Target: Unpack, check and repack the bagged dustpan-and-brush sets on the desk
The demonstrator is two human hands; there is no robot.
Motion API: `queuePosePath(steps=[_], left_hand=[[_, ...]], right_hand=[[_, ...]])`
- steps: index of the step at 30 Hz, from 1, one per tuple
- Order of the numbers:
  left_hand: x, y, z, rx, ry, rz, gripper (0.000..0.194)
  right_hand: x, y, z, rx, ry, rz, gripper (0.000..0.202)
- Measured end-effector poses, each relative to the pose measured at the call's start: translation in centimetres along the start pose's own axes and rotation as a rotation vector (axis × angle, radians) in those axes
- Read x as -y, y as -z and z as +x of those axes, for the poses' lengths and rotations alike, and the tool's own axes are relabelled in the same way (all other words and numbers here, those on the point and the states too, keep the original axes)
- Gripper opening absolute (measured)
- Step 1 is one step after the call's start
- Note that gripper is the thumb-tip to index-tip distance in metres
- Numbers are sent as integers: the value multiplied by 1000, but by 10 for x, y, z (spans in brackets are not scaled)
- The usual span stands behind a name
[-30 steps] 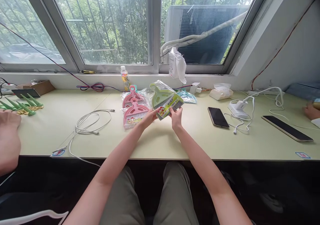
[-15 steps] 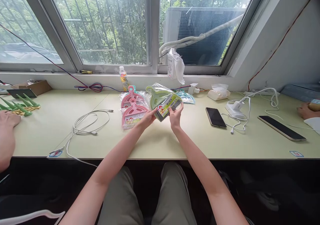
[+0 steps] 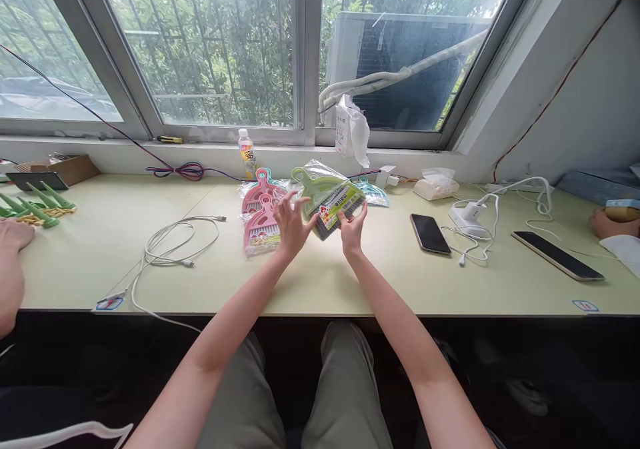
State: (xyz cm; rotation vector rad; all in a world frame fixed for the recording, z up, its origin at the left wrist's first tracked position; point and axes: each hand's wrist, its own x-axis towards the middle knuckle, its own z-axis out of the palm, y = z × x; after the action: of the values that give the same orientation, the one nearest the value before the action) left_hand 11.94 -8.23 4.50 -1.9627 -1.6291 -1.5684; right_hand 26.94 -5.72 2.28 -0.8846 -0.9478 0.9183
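Note:
A green dustpan and brush set [image 3: 327, 196] in a clear plastic bag, with a printed label, is tilted in front of me above the table. My right hand [image 3: 353, 226] grips its lower right edge, thumb on the front. At its left edge is my left hand [image 3: 294, 222], fingers raised and spread, the thumb near the lower left corner; whether the thumb touches it I cannot tell. Behind my left hand lie pink dustpan and brush sets [image 3: 261, 230], also bagged and partly hidden. A blue bagged set [image 3: 374, 194] lies behind on the right.
On the pale table [image 3: 240, 289], a white cable [image 3: 150, 256] is coiled at left. Right of my hands are a phone [image 3: 430, 234], a charger [image 3: 470, 216], another phone [image 3: 557, 256] and tissues [image 3: 436, 184]. A bottle [image 3: 247, 154] stands behind. Other people's hands [image 3: 15, 234] appear at both sides.
My left hand has loosened from the green set's lower left edge, its fingers lifting and spreading. My right hand keeps its grip, and the set stays in nearly the same place.

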Motion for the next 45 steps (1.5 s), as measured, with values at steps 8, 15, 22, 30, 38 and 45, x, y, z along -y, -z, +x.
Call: queuePosePath(steps=[8, 15, 22, 30, 38, 45], left_hand=[[5, -5, -2, 176, -134, 135, 17], [12, -5, 1, 151, -101, -52, 21], [15, -15, -5, 348, -342, 99, 26], [5, -10, -2, 236, -190, 101, 30], [10, -14, -3, 212, -147, -147, 30], [4, -12, -2, 205, -137, -151, 25]], right_hand=[[0, -2, -3, 32, 44, -58, 97], [3, -4, -6, 17, 83, -113, 92], [4, -4, -9, 30, 57, -134, 91], [1, -8, -6, 202, 38, 4, 102], [-6, -9, -9, 263, -2, 23, 107], [-3, -9, -9, 249, 17, -5, 109]])
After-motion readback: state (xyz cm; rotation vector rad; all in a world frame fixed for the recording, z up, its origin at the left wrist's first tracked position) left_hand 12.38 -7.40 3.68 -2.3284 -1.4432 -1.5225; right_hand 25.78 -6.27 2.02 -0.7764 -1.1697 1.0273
